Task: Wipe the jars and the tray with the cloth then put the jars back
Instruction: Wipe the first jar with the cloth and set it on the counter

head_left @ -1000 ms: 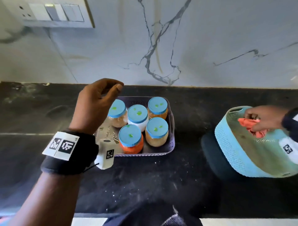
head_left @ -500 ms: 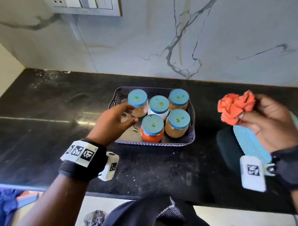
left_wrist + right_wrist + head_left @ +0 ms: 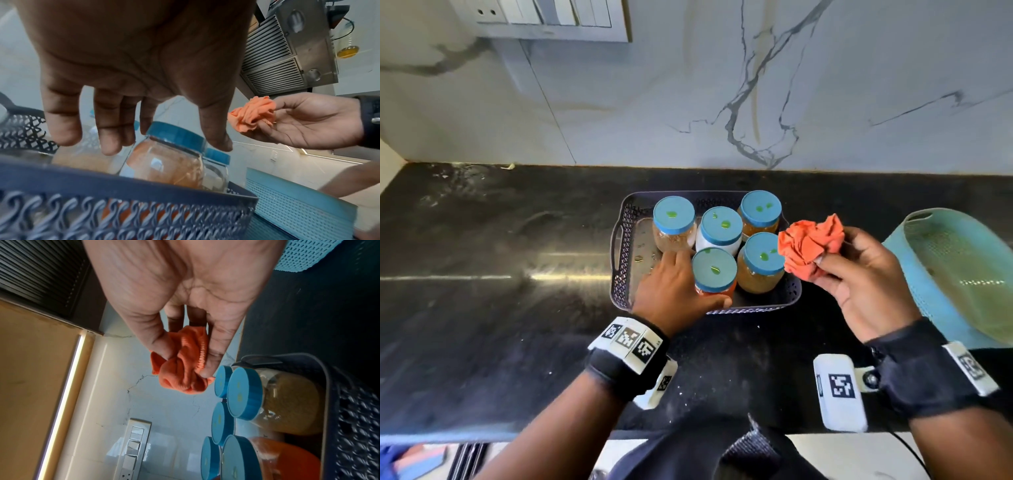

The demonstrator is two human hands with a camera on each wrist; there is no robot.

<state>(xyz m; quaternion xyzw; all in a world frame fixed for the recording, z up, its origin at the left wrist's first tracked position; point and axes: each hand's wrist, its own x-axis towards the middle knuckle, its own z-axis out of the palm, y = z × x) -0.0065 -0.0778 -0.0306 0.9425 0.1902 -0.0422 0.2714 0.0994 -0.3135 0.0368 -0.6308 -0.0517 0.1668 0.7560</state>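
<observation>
Several glass jars with blue lids stand in a dark perforated tray on the black counter. My left hand reaches into the tray and curls round the front-left jar of orange powder, thumb in front, fingers behind. In the left wrist view that jar sits between my thumb and fingers, behind the tray wall. My right hand holds a crumpled orange cloth above the tray's right edge, pinched between thumb and fingers. The cloth hangs clear of the lids.
A light blue perforated basket lies tipped on the counter at the right. The marble wall with a switch plate rises behind. Bare black counter stretches left of the tray, and its front edge runs close to my body.
My right hand lifted the cloth out of the blue basket and carried it left to the tray. My left hand dropped from above the tray's left side onto the orange jar.
</observation>
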